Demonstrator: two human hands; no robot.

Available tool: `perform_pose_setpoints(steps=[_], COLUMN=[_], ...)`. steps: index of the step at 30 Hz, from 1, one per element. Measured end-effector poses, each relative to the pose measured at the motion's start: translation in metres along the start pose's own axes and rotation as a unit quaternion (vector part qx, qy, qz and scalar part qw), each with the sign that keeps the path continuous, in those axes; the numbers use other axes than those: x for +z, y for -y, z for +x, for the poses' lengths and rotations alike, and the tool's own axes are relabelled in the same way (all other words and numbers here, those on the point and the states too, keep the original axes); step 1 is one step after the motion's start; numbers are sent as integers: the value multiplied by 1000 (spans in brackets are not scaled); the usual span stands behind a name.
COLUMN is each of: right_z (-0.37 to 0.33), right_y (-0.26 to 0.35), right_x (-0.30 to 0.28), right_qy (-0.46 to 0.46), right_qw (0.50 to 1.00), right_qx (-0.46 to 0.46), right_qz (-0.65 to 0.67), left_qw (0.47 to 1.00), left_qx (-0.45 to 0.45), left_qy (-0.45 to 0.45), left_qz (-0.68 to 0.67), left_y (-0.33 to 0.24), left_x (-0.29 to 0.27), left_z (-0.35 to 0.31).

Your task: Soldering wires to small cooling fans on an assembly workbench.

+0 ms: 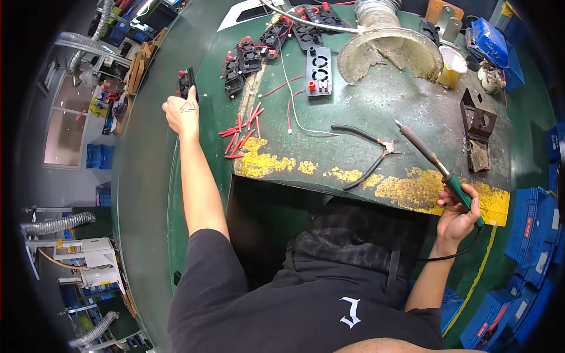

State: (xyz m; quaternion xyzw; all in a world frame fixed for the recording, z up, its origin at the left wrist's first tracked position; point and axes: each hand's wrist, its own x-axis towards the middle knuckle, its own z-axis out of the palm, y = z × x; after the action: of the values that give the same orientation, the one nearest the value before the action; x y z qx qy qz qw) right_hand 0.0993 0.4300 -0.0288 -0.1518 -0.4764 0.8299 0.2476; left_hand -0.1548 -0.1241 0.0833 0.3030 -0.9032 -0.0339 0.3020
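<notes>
My left hand [182, 115] is stretched out to the far left and closed on a black fan unit [186, 81] with a red knob. Its fingers are partly hidden behind the hand. In my right hand [458, 215] is a soldering iron [456, 186], gripped by its green handle, its tip pointing up and left over the bench. Diagonal cutters [384, 152] lie with handles spread on the green worktop [329, 138]. Several short red wire pieces [242, 130] are scattered at the left edge. A grey twin-fan unit [318, 72] with a red knob lies farther back.
More black fan units [250, 57] with red wires sit at the back left. A dirty metal extraction hood [388, 53] hangs over the bench. On the right stand a rusty soldering-iron stand [478, 126], a yellow-white tub [452, 67] and blue crates [532, 229].
</notes>
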Motion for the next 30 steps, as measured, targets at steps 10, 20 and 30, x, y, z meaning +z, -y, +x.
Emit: perform_pose_setpoints(steps=[10,20,30], right_z=[-1,-2,-3], right_y=[0,2,3], right_x=[3,7,11], right_qy=[3,-15,-10], right_qw=[1000,1000,1000], right_qx=[3,-11,-10], right_qz=[-12,5,1], left_qw=[995,982,908], left_qx=[71,173,410], left_qy=[76,-11,15], left_qz=[-9,-79,-90], left_y=[2,-34,-149], left_x=[59,44,60], left_z=[-10,-34,-38])
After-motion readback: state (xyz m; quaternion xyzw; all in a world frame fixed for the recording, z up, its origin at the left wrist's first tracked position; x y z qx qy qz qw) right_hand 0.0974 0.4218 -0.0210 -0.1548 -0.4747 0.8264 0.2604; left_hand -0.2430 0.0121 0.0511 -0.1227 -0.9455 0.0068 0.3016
